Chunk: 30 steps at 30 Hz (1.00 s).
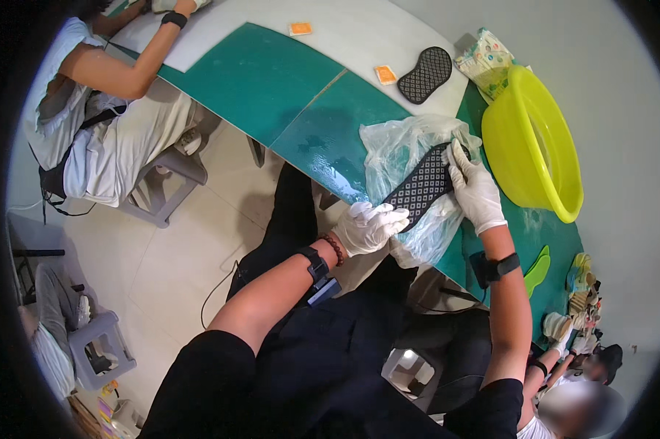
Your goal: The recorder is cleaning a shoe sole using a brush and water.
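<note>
A black, sole-shaped pad [421, 186] with a pale diamond pattern lies slantwise over a crumpled clear plastic bag [385, 143] at the table's near edge. My left hand [370, 227], in a white glove, has its bent fingers on the pad's lower left end. At the upper right end my right hand [476, 190], also gloved, grips the pad's edge with thumb and fingers. Farther back lies a second pad [426, 74] of the same shape and pattern, beside a small orange packet [385, 74].
A yellow-green basin [524, 146] leans on its side at the right, near a printed soft package [485, 58]. Another orange packet [300, 28] lies far back on the table [256, 80]. Green scoop-like tools [538, 271] lie at right. Other people sit at far left and lower right.
</note>
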Each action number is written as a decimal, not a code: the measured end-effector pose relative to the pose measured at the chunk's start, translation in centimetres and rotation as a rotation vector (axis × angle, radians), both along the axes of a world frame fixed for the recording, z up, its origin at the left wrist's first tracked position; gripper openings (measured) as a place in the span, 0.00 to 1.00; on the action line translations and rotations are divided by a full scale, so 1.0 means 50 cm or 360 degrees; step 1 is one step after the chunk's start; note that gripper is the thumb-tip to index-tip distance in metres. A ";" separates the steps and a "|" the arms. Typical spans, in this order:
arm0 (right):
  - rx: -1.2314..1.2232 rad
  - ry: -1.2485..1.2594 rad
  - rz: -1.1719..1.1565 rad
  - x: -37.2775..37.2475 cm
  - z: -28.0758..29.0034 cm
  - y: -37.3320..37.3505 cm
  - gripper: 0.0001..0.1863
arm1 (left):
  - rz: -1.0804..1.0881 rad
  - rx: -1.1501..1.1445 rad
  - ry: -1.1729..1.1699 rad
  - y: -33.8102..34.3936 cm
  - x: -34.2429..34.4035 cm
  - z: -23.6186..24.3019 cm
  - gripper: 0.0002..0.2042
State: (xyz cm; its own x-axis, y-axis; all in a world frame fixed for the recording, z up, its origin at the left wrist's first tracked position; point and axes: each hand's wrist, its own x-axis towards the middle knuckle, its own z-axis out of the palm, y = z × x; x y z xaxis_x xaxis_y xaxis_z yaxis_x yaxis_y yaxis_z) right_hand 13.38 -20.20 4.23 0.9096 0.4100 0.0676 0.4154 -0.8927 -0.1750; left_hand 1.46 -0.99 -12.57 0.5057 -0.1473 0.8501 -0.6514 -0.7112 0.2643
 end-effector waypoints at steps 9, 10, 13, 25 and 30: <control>-0.0227 0.0184 0.0287 -0.124 0.019 0.056 0.25 | 0.0092 -0.0042 -0.0157 -0.002 0.000 0.011 0.16; -0.0123 0.0114 0.0198 -0.094 0.025 0.056 0.25 | 0.0054 -0.0053 -0.0098 0.001 0.000 0.016 0.16; -0.0002 0.0158 0.0004 -0.028 0.026 0.052 0.26 | 0.0047 -0.0056 -0.0061 0.004 -0.001 0.021 0.15; -0.0011 -0.0098 -0.0057 0.002 0.007 0.020 0.26 | 0.0029 -0.0022 0.0008 0.003 -0.002 0.032 0.16; 0.0244 0.0345 0.0409 -0.136 0.011 0.083 0.26 | 0.0063 0.0045 -0.0019 0.006 -0.004 0.003 0.15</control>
